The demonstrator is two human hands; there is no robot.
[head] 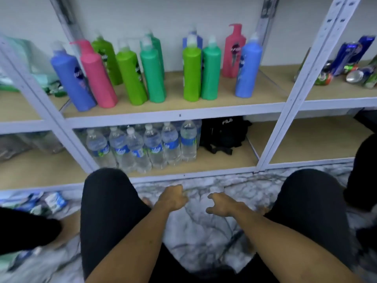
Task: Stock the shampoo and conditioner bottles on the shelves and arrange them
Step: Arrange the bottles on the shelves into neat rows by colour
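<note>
Whole frame motion-blurred; dark labels on the coloured plastic shampoo bottles (130, 76) unreadable. Rear blue bottle (192, 40) mostly hidden. Shiny packets (355, 58) cut off right.

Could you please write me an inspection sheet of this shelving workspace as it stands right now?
Surface: wooden upper shelf in a white metal frame; marble-patterned floor below.
Job's things: shampoo bottles in blue, pink, green and teal stand on the upper shelf in loose groups with a gap between them; some at the left look tilted.
Clutter: water bottles and a black bag on the lower shelf; packets and cans on the right shelf; packages on the floor, left.
Grips: left hand curled, holding nothing; right hand loosely curled, holding nothing; both low, between the knees.
Cables: nothing seen.
Surroundings: plain white wall behind the shelving.
</note>
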